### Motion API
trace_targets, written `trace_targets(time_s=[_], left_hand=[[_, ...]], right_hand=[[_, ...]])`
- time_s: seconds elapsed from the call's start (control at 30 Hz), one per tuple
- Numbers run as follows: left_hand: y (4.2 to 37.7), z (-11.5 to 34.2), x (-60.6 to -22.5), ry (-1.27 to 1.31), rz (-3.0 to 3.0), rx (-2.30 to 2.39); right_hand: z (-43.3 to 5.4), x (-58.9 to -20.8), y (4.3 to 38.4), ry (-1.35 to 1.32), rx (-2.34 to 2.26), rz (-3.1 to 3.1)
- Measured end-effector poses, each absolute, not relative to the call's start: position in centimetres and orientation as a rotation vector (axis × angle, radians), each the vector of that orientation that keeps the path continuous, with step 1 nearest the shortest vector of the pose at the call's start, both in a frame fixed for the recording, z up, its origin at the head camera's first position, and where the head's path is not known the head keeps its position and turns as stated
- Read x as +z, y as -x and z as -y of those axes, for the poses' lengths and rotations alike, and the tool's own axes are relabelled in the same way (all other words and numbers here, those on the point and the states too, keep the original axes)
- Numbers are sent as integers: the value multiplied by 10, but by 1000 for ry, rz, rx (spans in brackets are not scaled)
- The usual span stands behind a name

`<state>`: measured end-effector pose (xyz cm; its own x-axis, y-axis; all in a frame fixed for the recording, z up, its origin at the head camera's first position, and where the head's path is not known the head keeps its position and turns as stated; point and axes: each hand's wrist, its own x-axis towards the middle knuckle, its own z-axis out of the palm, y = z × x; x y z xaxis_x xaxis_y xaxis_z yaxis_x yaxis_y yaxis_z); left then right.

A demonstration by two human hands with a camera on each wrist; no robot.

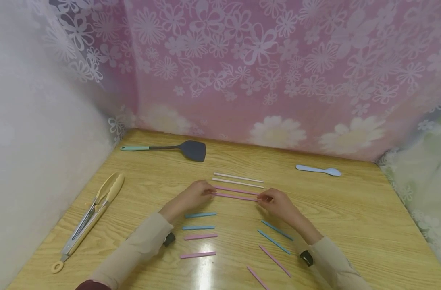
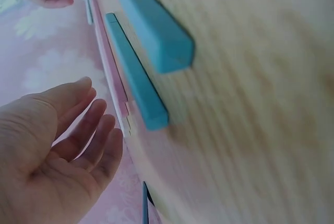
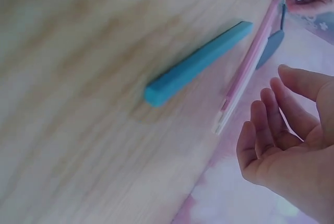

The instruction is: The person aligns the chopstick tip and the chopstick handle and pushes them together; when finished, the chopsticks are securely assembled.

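Note:
Two long pink sticks [image 1: 236, 197] lie side by side across the middle of the table, just nearer than two white sticks [image 1: 238, 177]. My left hand [image 1: 195, 194] is at the left ends of the pink pair, its fingers loosely bent. At the right ends is my right hand [image 1: 278, 204], also with relaxed fingers. Both wrist views show nothing held between the fingers. Shorter blue sticks [image 1: 198, 228] and pink sticks [image 1: 198, 255] lie below my left hand. Slanted blue sticks [image 1: 273, 242] and pink sticks [image 1: 275, 261] lie below the right one.
A spatula [image 1: 193, 151] with a green handle lies at the back left. Yellow-tipped tongs [image 1: 86, 221] rest along the left side of the wooden table [image 1: 369, 225]. Toward the back right is a pale blue spoon [image 1: 318, 169]. A flowered pink curtain [image 1: 220, 80] hangs behind.

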<state>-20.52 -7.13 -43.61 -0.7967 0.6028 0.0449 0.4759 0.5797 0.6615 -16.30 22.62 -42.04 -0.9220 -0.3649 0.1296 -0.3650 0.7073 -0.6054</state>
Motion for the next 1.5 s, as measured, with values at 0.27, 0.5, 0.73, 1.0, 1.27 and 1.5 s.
trace_targets(time_s=[0.27, 0.5, 0.73, 1.0, 1.27, 1.5], left_hand=[[185, 89, -434, -902, -2553, 1065], [170, 103, -437, -840, -2510, 1114], [165, 106, -442, -852, -2486, 1096], [161, 103, -443, -848, -2464, 1045], [159, 103, -441, -789, -2419, 1087], [161, 103, -441, -875, -2457, 1066]], right_hand=[[-244, -416, 137, -543, 1110, 2961], [-256, -418, 115, -549, 1106, 3029], [-264, -421, 109, -610, 1178, 3107], [-268, -424, 107, -667, 1250, 3135], [-268, -422, 107, -650, 1246, 3167], [-265, -423, 108, -694, 1214, 3129]])
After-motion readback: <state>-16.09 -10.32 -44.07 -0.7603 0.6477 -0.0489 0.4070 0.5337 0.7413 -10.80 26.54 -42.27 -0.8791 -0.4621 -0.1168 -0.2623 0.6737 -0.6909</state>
